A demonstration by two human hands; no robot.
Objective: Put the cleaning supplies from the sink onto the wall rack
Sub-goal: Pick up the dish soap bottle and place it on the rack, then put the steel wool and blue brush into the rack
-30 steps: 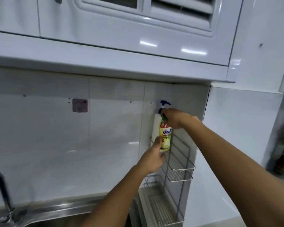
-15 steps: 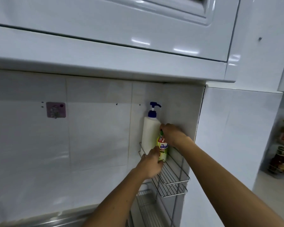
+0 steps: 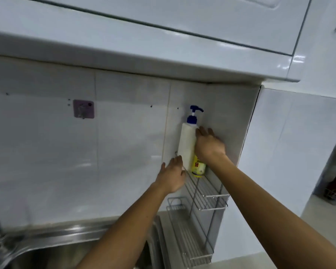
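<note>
A: Where is the yellow bottle (image 3: pixel 198 167) found?

B: Upright on the wall rack (image 3: pixel 206 191), beside the pump bottle (image 3: pixel 187 144).

A: And the hands?

B: Nothing is gripped; the right hand (image 3: pixel 209 145), spread, lies nearer, the bottle at its six o'clock, while the left hand (image 3: pixel 172 176) is loosened.

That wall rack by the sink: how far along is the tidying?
Done, it seems: a white pump bottle and a small yellow bottle stand on the wall rack's upper shelf. In hand: the right hand rests open over the yellow bottle, the left hand open beside the shelf. Left: the lower shelf looks bare; the sink is mostly out of view.
</note>
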